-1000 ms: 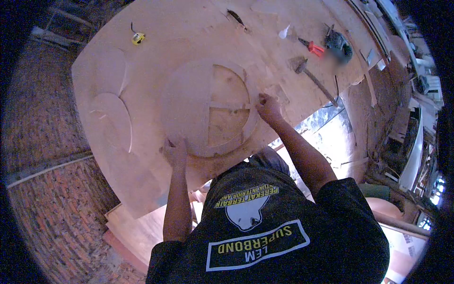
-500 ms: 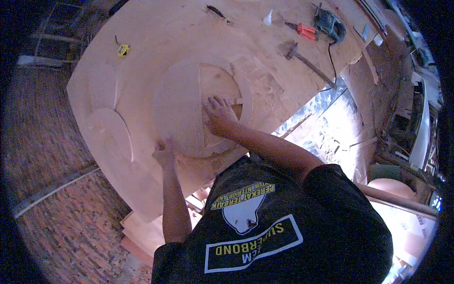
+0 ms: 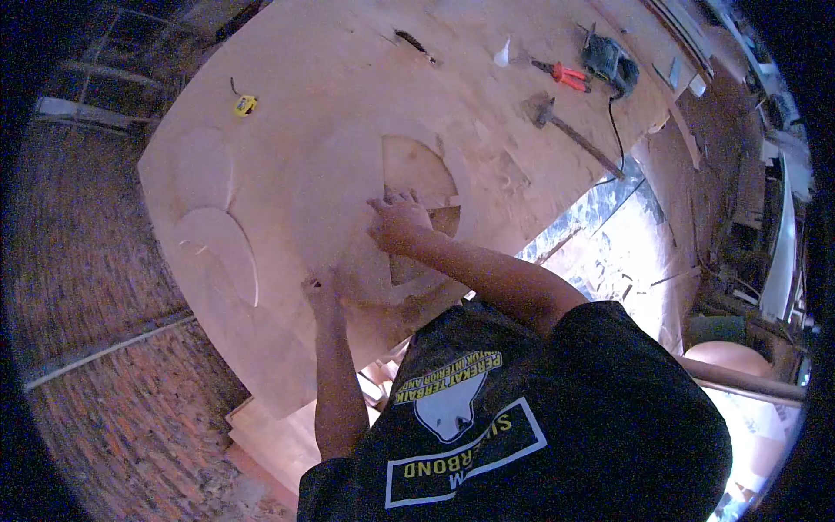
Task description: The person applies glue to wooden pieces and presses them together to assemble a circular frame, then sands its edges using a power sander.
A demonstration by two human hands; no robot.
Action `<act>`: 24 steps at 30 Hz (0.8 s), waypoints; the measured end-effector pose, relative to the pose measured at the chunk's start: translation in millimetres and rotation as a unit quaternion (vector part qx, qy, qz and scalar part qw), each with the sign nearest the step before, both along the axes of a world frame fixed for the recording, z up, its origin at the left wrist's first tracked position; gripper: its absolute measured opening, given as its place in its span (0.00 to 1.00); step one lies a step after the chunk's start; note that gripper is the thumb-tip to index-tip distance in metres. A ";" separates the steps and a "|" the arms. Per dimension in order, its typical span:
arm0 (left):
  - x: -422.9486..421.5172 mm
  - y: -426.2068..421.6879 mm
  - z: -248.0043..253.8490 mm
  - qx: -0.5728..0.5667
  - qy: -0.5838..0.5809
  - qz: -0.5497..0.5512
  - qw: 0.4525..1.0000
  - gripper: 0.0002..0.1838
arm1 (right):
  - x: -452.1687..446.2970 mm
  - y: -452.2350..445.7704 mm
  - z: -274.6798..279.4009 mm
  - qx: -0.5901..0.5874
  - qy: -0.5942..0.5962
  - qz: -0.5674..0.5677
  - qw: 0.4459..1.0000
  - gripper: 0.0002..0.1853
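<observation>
Currently I have a round wooden panel point(image 3: 335, 196) in my head feed, lying flat on the worktop point(image 3: 304, 61), just in from the near edge. Its left side is solid; its right side is cut away into 2 openings with a crossbar point(image 3: 444, 203) between them. The right hand point(image 3: 400, 222) reaches across palm down, fingers apart, over the cutout's straight inner edge, covering the crossbar's inner end. The left hand point(image 3: 324, 287) is at the panel's near left rim, fingers bent; I cannot tell whether they pinch the rim or only rest against it.

Along the worktop's left edge I count 2 thin curved pieces point(image 3: 222, 248). A yellow tape measure point(image 3: 245, 105) sits near the far left edge. Toward the right corner are red-handled pliers point(image 3: 570, 78), just beside a dark power tool point(image 3: 611, 65) with a cord point(image 3: 621, 130). A hammer point(image 3: 581, 142) lies nearer the panel, its handle end at the near edge. Toward the far edge I see a small white object point(image 3: 502, 54) and a dark slender object point(image 3: 413, 45), too small to identify.
</observation>
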State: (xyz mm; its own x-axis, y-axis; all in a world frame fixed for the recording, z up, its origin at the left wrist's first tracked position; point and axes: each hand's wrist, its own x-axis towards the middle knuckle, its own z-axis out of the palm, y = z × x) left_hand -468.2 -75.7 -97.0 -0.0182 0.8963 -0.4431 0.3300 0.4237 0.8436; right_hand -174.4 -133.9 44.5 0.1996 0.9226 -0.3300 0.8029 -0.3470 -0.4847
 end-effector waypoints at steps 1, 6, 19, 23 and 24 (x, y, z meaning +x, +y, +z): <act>6.4 -4.9 11.5 0.014 -0.001 0.036 0.999 0.17 | 0.8 -0.9 -0.7 0.018 0.015 -0.005 1.000 0.35; 53.3 -28.7 127.2 -0.010 -0.197 0.163 0.967 0.23 | 17.8 -2.3 20.1 0.043 0.083 -0.028 0.995 0.35; 85.5 29.9 299.5 0.060 -0.202 -0.003 0.978 0.26 | 127.6 -56.9 72.7 0.229 0.167 -0.217 0.934 0.26; 105.6 58.0 339.8 0.219 -0.163 -0.137 0.952 0.25 | 166.3 -85.2 82.1 0.221 0.318 -0.290 0.875 0.29; 111.6 61.3 346.3 0.261 -0.137 -0.175 0.939 0.26 | 169.4 -89.4 96.1 0.196 0.354 -0.309 0.861 0.30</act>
